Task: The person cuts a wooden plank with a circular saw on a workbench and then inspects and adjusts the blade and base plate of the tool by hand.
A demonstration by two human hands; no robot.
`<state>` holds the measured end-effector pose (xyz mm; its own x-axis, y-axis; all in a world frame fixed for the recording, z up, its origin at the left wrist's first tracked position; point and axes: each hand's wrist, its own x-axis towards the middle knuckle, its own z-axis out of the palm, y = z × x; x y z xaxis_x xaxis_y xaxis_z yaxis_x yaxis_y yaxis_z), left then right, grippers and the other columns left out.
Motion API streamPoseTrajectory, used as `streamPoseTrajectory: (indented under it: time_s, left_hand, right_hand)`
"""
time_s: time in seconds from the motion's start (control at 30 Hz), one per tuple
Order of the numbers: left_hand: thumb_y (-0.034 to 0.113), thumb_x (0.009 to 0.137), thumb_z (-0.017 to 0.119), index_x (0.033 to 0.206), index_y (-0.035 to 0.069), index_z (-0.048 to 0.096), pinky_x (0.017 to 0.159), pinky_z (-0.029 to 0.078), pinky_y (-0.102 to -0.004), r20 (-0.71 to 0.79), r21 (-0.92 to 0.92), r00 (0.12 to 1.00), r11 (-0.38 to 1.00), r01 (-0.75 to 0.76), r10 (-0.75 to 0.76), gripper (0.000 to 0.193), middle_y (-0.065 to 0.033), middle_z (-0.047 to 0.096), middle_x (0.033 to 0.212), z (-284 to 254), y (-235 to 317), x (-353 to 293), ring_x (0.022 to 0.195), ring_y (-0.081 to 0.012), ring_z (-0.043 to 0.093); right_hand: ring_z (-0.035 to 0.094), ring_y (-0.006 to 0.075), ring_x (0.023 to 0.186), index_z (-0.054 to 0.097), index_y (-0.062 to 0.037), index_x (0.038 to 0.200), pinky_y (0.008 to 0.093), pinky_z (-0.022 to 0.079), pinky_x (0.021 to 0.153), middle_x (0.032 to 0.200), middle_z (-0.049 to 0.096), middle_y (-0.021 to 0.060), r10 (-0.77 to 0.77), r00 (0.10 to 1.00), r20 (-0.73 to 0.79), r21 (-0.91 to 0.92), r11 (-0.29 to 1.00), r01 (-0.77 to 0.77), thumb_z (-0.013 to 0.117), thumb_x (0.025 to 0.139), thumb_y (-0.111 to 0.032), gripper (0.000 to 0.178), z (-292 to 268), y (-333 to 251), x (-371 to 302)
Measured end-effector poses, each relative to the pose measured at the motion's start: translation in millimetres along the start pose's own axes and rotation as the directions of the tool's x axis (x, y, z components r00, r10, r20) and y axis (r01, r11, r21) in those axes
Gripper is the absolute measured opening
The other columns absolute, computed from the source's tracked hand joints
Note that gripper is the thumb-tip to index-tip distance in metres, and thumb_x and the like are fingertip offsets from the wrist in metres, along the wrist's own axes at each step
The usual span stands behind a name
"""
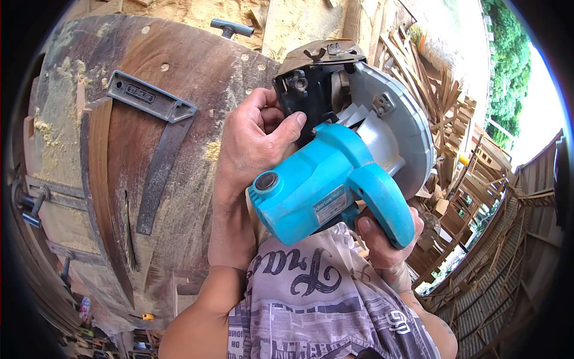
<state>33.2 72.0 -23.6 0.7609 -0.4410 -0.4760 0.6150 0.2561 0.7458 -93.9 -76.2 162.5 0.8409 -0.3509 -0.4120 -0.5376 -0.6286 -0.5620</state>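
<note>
A teal circular saw with a grey blade guard is held up in front of my chest, tilted. My right hand wraps round its rear handle. At the saw's dark base plate, my left hand is closed, thumb and fingers gripping the plate's edge. What the curled fingers touch behind the plate is hidden. Left of that hand, a try square with a grey stock and dark blade lies on the wooden workbench. A curved wooden strip rests along the bench's left part.
Clamps stick out at the bench's left edge, and another clamp handle stands at the far edge. A yellow tape measure sits near the lower left. Piled wood scraps lie to the right, with sawdust beyond the bench.
</note>
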Motion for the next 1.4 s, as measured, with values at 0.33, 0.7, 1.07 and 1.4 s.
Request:
streamPoseTrajectory:
  time_s: [0.33, 0.7, 1.07, 1.4]
  left_hand:
    - [0.016, 0.089, 0.079, 0.097, -0.004, 0.06, 0.051, 0.04, -0.0203, 0.009, -0.033, 1.0, 0.999, 0.011, -0.011, 0.028, -0.0003, 0.063, 0.067, -2, -5, 3, 0.062, -0.0012, 0.051]
    - [0.017, 0.096, 0.073, 0.102, -0.003, 0.066, 0.058, 0.045, -0.0195, 0.11, -0.145, 0.985, 0.978, 0.148, -0.132, 0.023, -0.0019, 0.069, 0.082, -4, 10, 0, 0.069, -0.0028, 0.058]
    - [0.029, 0.098, 0.072, 0.088, 0.001, 0.067, 0.052, 0.041, -0.0208, 0.087, -0.161, 0.986, 0.975, 0.153, -0.14, 0.03, 0.0028, 0.061, 0.073, -10, 5, 2, 0.062, -0.0019, 0.052]
    - [0.037, 0.1, 0.069, 0.082, 0.003, 0.064, 0.05, 0.038, -0.0201, 0.13, -0.208, 0.977, 0.958, 0.196, -0.172, 0.039, 0.0054, 0.054, 0.068, -15, 10, 2, 0.058, -0.0013, 0.048]
  right_hand:
    - [0.066, 0.021, 0.057, 0.071, 0.0006, 0.098, 0.0304, 0.051, 0.056, 0.076, 0.068, 0.0089, 0.008, 1.0, -0.006, 0.041, 0.999, -0.007, 0.081, 0.071, -0.012, 0.031, 0, -2, 4]
    - [0.067, 0.0214, 0.059, 0.071, 0.0016, 0.1, 0.0308, 0.053, 0.058, 0.077, 0.069, 0.0099, 0.006, 1.0, -0.006, 0.032, 0.999, -0.006, 0.081, 0.073, -0.012, 0.032, 0, -9, 11]
    - [0.068, 0.0219, 0.06, 0.071, 0.0016, 0.1, 0.0308, 0.053, 0.059, 0.078, 0.071, 0.0102, -0.02, 1.0, 0.005, 0.011, 1.0, 0.02, 0.081, 0.073, -0.013, 0.032, 0, -14, 19]
    - [0.067, 0.0201, 0.059, 0.071, 0.0014, 0.101, 0.0302, 0.053, 0.059, 0.077, 0.071, 0.0102, 0.002, 1.0, -0.002, 0.057, 0.998, -0.002, 0.08, 0.073, -0.012, 0.032, 1, -23, 26]
